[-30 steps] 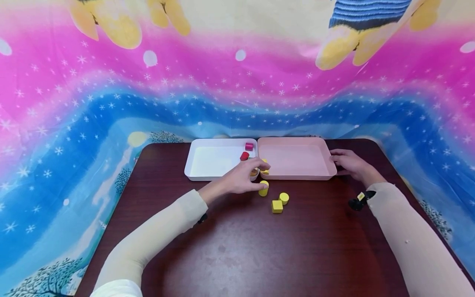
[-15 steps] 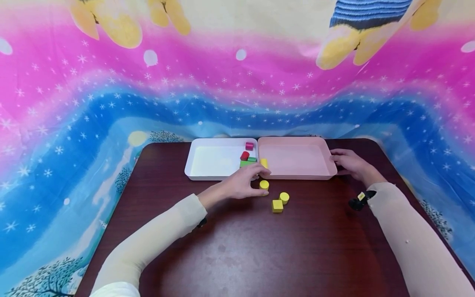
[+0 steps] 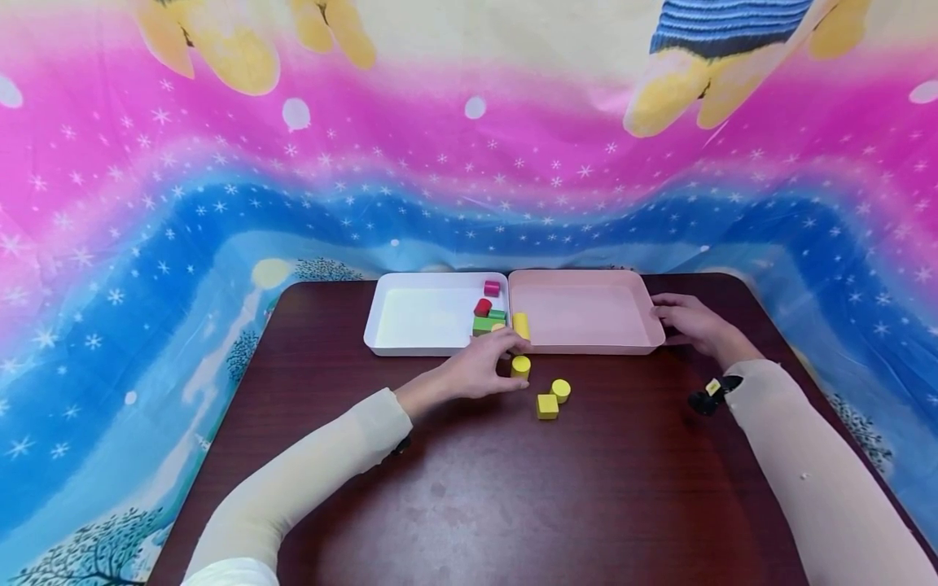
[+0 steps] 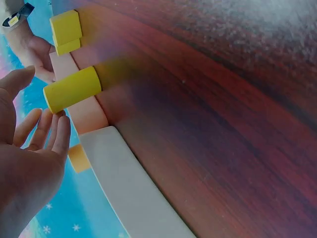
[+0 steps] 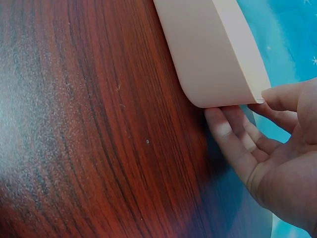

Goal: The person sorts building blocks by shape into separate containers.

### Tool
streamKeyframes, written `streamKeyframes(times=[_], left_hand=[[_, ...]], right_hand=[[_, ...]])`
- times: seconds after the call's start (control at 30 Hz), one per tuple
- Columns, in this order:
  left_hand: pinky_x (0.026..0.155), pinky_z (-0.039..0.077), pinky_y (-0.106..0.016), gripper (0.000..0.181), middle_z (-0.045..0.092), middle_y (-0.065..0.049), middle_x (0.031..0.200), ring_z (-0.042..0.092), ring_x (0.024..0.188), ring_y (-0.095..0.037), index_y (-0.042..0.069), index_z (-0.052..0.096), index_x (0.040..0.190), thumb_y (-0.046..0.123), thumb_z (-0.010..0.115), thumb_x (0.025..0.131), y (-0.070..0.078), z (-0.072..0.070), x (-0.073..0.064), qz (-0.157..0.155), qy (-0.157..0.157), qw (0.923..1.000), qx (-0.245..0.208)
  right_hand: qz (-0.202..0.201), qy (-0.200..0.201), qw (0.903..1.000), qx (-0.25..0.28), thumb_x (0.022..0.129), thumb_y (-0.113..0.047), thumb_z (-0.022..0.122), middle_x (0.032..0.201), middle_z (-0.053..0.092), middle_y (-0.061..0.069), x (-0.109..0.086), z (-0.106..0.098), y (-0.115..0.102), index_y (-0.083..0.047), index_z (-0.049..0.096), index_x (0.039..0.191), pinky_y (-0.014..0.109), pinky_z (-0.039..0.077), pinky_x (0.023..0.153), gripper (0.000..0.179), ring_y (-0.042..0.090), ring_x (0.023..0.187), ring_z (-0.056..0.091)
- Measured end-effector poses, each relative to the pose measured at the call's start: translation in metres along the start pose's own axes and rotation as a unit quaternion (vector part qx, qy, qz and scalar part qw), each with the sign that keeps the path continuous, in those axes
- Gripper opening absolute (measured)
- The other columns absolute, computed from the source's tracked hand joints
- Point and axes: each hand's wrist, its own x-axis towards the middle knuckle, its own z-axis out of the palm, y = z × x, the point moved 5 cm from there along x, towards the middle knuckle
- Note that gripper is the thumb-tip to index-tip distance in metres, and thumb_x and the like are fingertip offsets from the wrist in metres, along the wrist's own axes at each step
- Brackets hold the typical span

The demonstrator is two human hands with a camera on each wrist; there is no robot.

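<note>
My left hand (image 3: 478, 365) is at the near side of the trays, thumb and fingers spread on either side of an upright yellow cylinder (image 3: 520, 368). In the left wrist view the thumb stands apart from that cylinder (image 4: 73, 90), and the fingertips are right at its end. A yellow cube (image 3: 547, 407) and a shorter yellow cylinder (image 3: 560, 391) sit together just to the right. My right hand (image 3: 692, 323) holds the right end of the pink tray (image 3: 586, 350); in the right wrist view its fingers meet the rim and outer wall at the corner.
Left of the pink tray stands a white tray (image 3: 410, 352) with red cylinders (image 3: 483, 308), green blocks (image 3: 487, 325) and a partly hidden orange-yellow piece (image 4: 79, 158). Another yellow cylinder (image 3: 520, 325) is inside the pink tray. A patterned cloth (image 3: 469, 187) hangs behind the table.
My left hand has come slightly nearer, uncovering the green blocks and the yellow cylinder in the pink tray. The right hand has stayed at the tray's end.
</note>
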Motion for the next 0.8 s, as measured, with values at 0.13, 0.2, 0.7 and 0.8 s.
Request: streamKeyframes(times=[0.13, 0.2, 0.7, 0.8], left_hand=[[0.103, 0.054, -0.026, 0.053, 0.063, -0.007, 0.131, 0.064, 0.117, -0.016, 0.003, 0.063, 0.140, 0.023, 0.082, 0.095, -0.002, 0.003, 0.001, -0.004, 0.006, 0.9999, 0.009], [0.101, 0.055, -0.025, 0.050, 0.064, -0.007, 0.130, 0.064, 0.116, -0.016, 0.002, 0.063, 0.139, 0.020, 0.082, 0.096, -0.003, 0.004, 0.002, -0.007, 0.010, 0.9999, 0.012], [0.097, 0.054, -0.027, 0.040, 0.065, -0.004, 0.132, 0.060, 0.111, -0.017, 0.009, 0.067, 0.133, 0.021, 0.079, 0.097, -0.010, 0.014, 0.004, -0.018, 0.022, 0.9986, 0.044], [0.098, 0.053, -0.028, 0.038, 0.066, -0.003, 0.131, 0.060, 0.113, -0.020, 0.010, 0.068, 0.133, 0.021, 0.078, 0.098, -0.011, 0.015, 0.004, -0.016, 0.022, 0.9983, 0.051]], right_hand=[[-0.002, 0.002, 1.0000, -0.004, 0.117, -0.028, 0.040, 0.161, 0.035, 0.032, 0.000, 0.000, 0.000, -0.003, 0.017, 0.169, 0.064, 0.048, 0.109, 0.062, 0.049, 0.140, 0.044], [-0.001, 0.002, 1.0000, -0.001, 0.117, -0.027, 0.039, 0.161, 0.035, 0.032, 0.000, -0.001, 0.001, -0.003, 0.017, 0.169, 0.065, 0.047, 0.110, 0.062, 0.049, 0.140, 0.044], [-0.003, -0.005, 0.9999, 0.009, 0.116, -0.025, 0.040, 0.160, 0.034, 0.033, -0.001, 0.001, -0.001, -0.003, 0.017, 0.169, 0.067, 0.044, 0.112, 0.061, 0.049, 0.140, 0.044], [-0.004, -0.004, 0.9999, 0.009, 0.116, -0.025, 0.040, 0.160, 0.034, 0.033, -0.002, 0.001, -0.001, -0.003, 0.017, 0.169, 0.067, 0.044, 0.112, 0.061, 0.049, 0.140, 0.044]])
